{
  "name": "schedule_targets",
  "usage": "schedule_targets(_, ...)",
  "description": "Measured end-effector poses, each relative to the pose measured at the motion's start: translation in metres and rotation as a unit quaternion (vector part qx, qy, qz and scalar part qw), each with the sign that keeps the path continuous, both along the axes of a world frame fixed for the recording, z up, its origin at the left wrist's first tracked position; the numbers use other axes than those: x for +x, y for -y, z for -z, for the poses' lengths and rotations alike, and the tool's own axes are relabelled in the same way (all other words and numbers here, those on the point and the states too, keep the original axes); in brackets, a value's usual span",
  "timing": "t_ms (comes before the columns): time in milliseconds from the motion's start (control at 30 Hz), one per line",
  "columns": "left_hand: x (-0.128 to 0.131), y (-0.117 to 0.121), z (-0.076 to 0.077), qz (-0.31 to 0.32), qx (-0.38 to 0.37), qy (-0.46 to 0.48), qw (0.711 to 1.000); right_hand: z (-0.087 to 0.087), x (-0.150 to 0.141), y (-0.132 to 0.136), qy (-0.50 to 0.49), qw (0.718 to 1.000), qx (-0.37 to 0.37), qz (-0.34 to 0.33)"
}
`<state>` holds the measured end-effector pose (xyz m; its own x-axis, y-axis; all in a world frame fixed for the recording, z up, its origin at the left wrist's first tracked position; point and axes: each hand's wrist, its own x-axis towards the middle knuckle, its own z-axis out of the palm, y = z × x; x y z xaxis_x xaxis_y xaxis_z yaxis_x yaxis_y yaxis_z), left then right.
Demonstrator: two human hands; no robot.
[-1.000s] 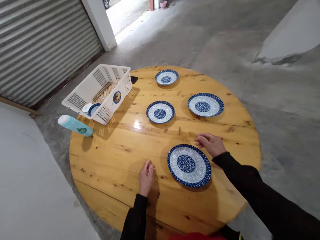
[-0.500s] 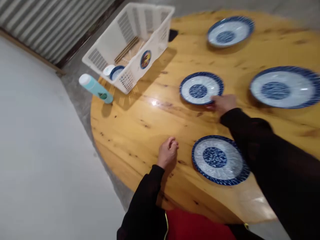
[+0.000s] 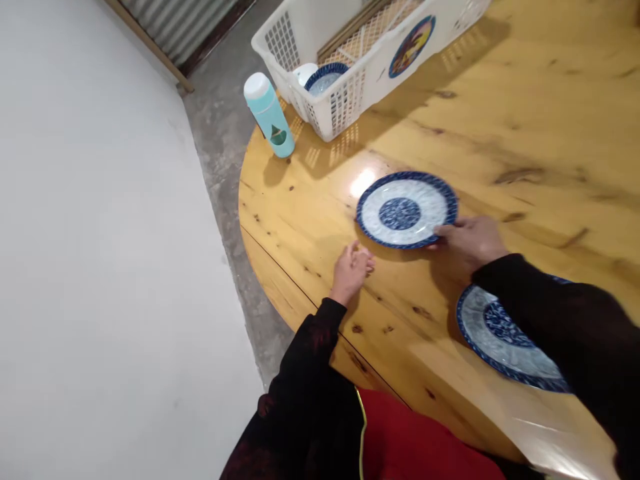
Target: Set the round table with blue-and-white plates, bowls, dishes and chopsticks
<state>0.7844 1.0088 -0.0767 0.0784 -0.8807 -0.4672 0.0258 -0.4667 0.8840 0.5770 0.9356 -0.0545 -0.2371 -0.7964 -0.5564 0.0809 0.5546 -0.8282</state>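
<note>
Head view: pinching plate (image 3: 400, 213) at one edge with right hand (image 3: 477, 243), holding nothing in half-open left hand (image 3: 351, 272); could tip plate onto table (image 3: 550, 140) from one-sided grip.

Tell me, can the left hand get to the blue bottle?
Probably yes. The left hand holds nothing, and only bare table lies between it and the blue bottle, though the arm may have to stretch.

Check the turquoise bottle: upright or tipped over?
Upright. The turquoise bottle stands on its base on the wooden table, white cap uppermost, near the corner of the white basket.
</note>
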Motion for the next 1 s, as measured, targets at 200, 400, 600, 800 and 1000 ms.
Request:
schedule_targets(200,0.077,-0.018,-0.014,-0.070,-0.017,0.110,0.991,0.003,0.089,-0.035,0.017,0.996,0.028,-0.088)
schedule_targets(400,0.124,-0.026,-0.018,-0.093,-0.025,0.157,0.983,0.013,0.137,-0.044,0.028,0.993,0.012,-0.112)
schedule_targets(600,0.135,-0.017,-0.016,-0.079,-0.033,0.197,0.977,0.012,0.150,-0.041,0.012,0.994,0.001,-0.113)
schedule_targets(800,0.138,-0.013,-0.013,-0.084,-0.047,0.180,0.979,0.015,0.151,-0.038,0.002,0.993,-0.015,-0.119)
schedule_targets(1000,0.144,-0.014,-0.015,-0.072,-0.042,0.139,0.987,0.003,0.148,-0.075,0.040,0.992,-0.016,-0.123)
